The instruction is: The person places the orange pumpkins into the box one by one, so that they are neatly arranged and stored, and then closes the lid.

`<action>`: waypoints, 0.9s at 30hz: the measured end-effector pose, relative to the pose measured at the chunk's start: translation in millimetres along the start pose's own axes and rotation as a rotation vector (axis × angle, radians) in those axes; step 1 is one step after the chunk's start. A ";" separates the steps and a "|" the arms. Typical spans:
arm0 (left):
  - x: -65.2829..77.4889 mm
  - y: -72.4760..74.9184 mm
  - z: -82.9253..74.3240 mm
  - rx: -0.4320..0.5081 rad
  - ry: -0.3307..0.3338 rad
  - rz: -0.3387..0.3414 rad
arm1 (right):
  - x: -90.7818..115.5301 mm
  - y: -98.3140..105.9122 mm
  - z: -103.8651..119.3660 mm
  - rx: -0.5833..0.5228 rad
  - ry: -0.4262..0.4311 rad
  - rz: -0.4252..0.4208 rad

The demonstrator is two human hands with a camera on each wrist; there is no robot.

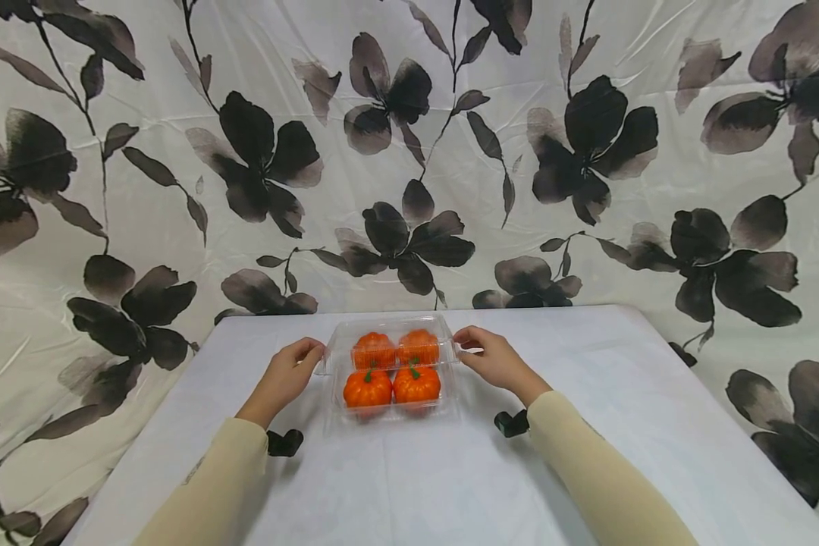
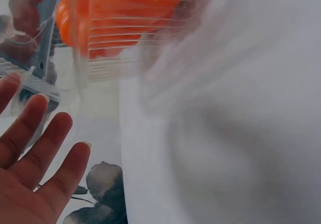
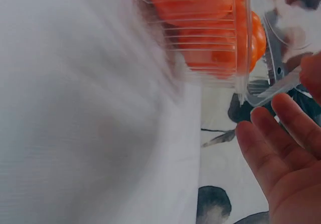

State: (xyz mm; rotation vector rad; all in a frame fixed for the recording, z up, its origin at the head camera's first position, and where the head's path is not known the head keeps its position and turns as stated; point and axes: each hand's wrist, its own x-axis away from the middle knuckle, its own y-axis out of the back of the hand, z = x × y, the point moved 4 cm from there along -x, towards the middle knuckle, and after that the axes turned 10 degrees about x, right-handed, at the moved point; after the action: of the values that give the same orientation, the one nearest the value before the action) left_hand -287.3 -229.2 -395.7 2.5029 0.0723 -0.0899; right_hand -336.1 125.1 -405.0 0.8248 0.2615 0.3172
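Observation:
Several small orange pumpkins (image 1: 368, 389) with green stems sit in a clear plastic clamshell container (image 1: 447, 398) on the white table. Its hinged lid (image 1: 390, 324) is raised and tilted over the rear pumpkins, which show through it. At the lid's left edge, my left hand (image 1: 290, 379) pinches the rim between thumb and index finger. My right hand (image 1: 498, 362) pinches the opposite edge in the same way. Both wrist views show the other fingers extended beside the lid, while the thumbs are out of sight there. Ribbed container walls (image 2: 115, 66) appear close to the left wrist camera.
A white cloth covers the table (image 1: 396, 485). Behind it hangs a pale curtain (image 1: 491, 250) with dark flower prints. Black wrist-worn devices (image 1: 285, 443) sit under both forearms, in cream sleeves (image 1: 587, 462).

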 end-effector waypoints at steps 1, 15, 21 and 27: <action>1.0 -1.5 1.8 -0.001 0.003 0.000 | 1.5 -1.2 -1.2 -0.001 -0.001 0.006; 11.8 -10.9 9.8 -0.019 0.013 0.055 | 15.2 -15.5 -7.5 -0.135 -0.118 0.045; 14.9 -13.1 13.6 -0.003 0.024 0.056 | 19.0 -20.0 -8.8 -0.091 -0.109 0.028; 19.4 -16.1 14.0 0.079 0.041 0.096 | 22.3 -23.4 -8.5 -0.095 -0.127 0.040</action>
State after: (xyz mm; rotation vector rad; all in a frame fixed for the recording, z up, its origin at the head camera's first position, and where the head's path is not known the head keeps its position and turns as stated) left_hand -269.7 -224.0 -418.1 2.5825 -0.0348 -0.0012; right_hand -314.4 124.3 -430.5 0.7539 0.1109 0.3113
